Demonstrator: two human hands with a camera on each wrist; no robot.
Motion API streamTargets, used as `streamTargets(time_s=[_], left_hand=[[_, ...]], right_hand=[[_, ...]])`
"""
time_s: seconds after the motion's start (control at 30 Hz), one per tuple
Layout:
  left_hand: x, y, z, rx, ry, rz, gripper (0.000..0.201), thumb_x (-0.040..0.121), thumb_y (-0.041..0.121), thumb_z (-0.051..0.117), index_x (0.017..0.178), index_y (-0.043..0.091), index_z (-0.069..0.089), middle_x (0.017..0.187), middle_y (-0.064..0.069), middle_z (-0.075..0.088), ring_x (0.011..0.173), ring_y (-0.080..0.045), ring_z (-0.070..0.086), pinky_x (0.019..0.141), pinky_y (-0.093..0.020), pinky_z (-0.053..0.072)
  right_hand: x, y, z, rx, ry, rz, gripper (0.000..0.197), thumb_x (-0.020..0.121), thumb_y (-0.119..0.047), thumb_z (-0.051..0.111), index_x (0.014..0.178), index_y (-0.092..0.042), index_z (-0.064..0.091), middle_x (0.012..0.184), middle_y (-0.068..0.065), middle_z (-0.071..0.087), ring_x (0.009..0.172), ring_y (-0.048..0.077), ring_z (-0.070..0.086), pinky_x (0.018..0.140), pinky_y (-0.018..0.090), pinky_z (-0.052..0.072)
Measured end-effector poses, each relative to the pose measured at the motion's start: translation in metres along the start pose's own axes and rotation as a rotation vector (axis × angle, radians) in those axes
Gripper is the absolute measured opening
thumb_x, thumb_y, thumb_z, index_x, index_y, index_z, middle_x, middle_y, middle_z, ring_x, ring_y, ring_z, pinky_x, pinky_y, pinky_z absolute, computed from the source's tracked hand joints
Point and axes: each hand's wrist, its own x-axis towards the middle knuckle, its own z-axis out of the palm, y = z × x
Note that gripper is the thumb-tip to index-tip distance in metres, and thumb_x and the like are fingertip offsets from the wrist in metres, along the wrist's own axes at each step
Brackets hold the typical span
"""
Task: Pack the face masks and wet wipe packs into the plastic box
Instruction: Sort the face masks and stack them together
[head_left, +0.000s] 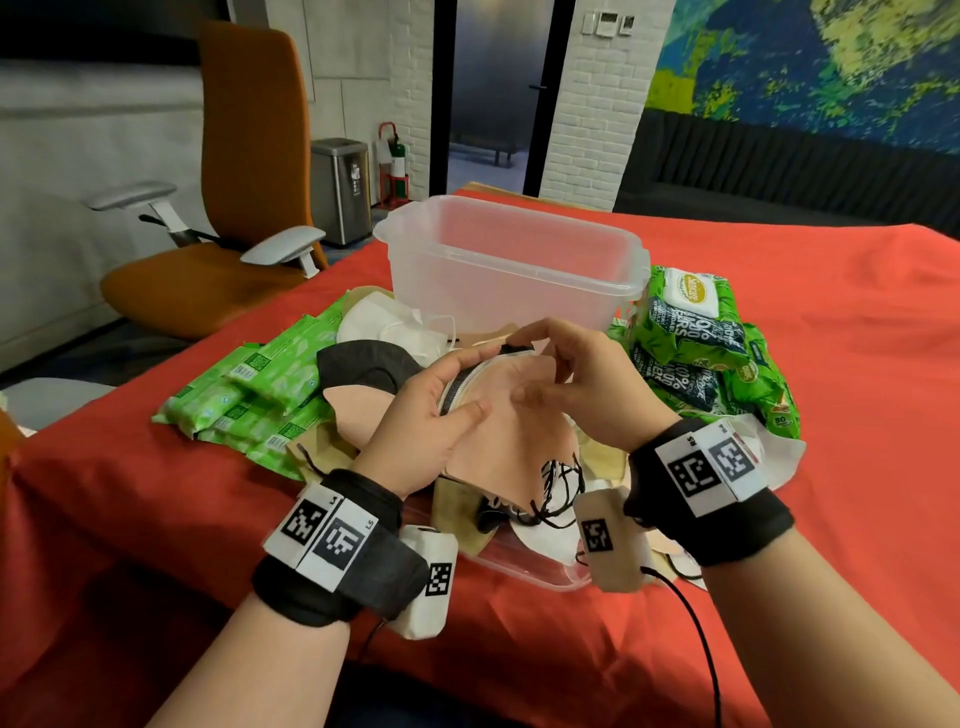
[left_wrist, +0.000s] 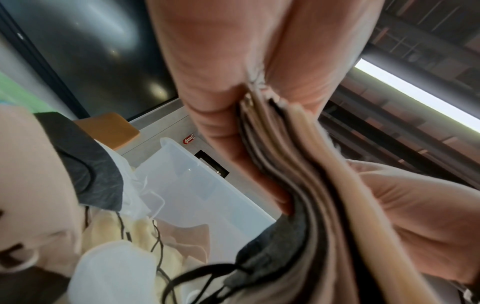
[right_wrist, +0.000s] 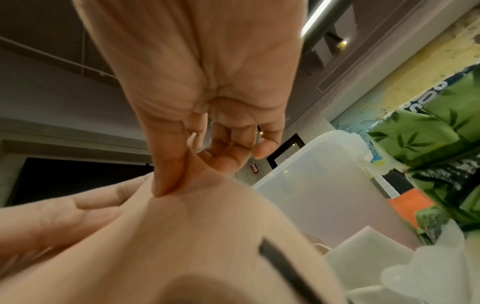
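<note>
My left hand (head_left: 441, 400) grips a stack of face masks (head_left: 504, 415), pink on top with dark and beige layers showing along the stack's edge (left_wrist: 298, 185). My right hand (head_left: 566, 374) pinches the top pink mask (right_wrist: 207, 216) between thumb and forefinger. The clear plastic box (head_left: 514, 260) stands open just behind both hands; nothing shows inside it. More masks, white (head_left: 395, 325) and dark grey (head_left: 363, 364), lie left of the box. Slim green wet wipe packs (head_left: 249, 395) lie further left. Bulkier green wipe packs (head_left: 696, 332) sit right of the box.
A red cloth (head_left: 831, 364) covers the table. The clear box lid (head_left: 519, 561) lies under loose masks near the front edge. An orange office chair (head_left: 234, 208) stands beyond the table's left side, with a metal bin (head_left: 340, 189) behind it.
</note>
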Motion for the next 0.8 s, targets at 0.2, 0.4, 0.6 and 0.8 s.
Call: streamTargets(time_s=[0.2,0.4,0.6,0.8], left_hand=[[-0.001,-0.003,0.002,0.034,-0.021,0.008,0.049,0.088,-0.003,0.057,0.119,0.034,0.049,0.12,0.025,0.052,0.11,0.02,0.046,0.09,-0.001,0.033],[-0.001,-0.003,0.001,0.03,-0.023,-0.024,0.051,0.08,0.003,0.064,0.116,0.038,0.051,0.119,0.019,0.056,0.108,0.013,0.051,0.09,-0.007,0.038],[-0.002,-0.002,0.004,-0.022,-0.058,-0.071,0.054,0.066,0.009,0.043,0.109,0.04,0.051,0.111,0.021,0.058,0.102,0.007,0.054,0.084,-0.012,0.043],[0.0,-0.001,0.003,-0.059,-0.013,-0.057,0.059,0.074,0.008,0.042,0.119,0.046,0.042,0.119,0.015,0.054,0.11,-0.003,0.054,0.087,-0.017,0.046]], right_hand=[[0.001,0.0,0.002,-0.196,0.002,-0.026,0.03,0.067,-0.016,0.079,0.092,-0.013,0.065,0.086,0.0,0.044,0.081,0.018,0.043,0.07,0.029,0.035],[0.0,-0.001,0.001,-0.03,0.016,-0.073,0.032,0.068,-0.01,0.078,0.064,-0.025,0.051,0.062,-0.013,0.051,0.059,0.003,0.046,0.061,0.025,0.035],[0.005,0.007,0.005,0.215,0.042,0.097,0.04,0.068,-0.011,0.079,0.087,-0.031,0.05,0.063,-0.005,0.053,0.058,0.01,0.045,0.06,0.027,0.037],[-0.007,0.009,0.016,0.302,-0.083,0.108,0.062,0.079,-0.023,0.071,0.131,-0.02,0.038,0.125,0.004,0.054,0.116,0.02,0.053,0.099,0.047,0.044]])
